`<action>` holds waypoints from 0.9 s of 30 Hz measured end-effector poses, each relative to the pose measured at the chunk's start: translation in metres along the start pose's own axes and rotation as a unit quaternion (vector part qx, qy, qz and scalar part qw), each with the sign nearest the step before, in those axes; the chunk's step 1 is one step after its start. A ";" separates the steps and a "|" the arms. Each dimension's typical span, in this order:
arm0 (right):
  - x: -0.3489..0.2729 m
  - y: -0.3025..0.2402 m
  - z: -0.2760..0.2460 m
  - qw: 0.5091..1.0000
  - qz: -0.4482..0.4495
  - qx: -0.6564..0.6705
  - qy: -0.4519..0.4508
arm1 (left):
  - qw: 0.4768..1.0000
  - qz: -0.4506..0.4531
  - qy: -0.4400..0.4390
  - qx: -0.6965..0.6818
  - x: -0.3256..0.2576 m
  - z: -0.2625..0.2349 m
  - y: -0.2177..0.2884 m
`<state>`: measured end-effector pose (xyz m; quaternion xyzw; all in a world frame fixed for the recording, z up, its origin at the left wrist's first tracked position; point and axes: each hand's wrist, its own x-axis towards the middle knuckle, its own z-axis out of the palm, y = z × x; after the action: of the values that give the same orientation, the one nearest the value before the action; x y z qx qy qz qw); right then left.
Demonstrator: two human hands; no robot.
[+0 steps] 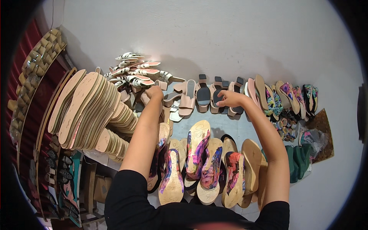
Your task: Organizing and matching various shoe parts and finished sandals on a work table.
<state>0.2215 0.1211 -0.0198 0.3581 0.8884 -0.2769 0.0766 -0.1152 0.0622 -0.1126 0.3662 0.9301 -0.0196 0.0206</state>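
Note:
At the back left of the table, my left hand (154, 93) is closed on a beige heeled sandal (145, 98), its fingertips partly hidden. Over the row of upturned sandals, my right hand (232, 99) has finger and thumb apart at the edge of a dark-soled heeled sandal (216, 100), touching it. Between my hands stand a beige sandal (187, 101) with its strap showing and another upturned dark-soled sandal (202, 96). A white sandal (174, 112) lies near my left wrist.
Tall stacks of beige insoles (82, 109) rise at left. White strappy sandals (134, 71) are piled behind. Floral wooden-soled sandals (209, 165) line the near edge; more floral sandals (287, 96) and green footwear (298, 163) stand right. A shelf of heel blocks (42, 53) curves far left.

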 end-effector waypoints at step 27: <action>-0.015 0.047 0.015 0.996 0.017 0.083 0.017 | 0.906 0.388 0.076 0.152 0.004 0.053 0.068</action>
<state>0.2636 0.1315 -0.0477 0.3832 0.8573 -0.3420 0.0361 -0.0706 0.1121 -0.1676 0.6976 0.6987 -0.1230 -0.1004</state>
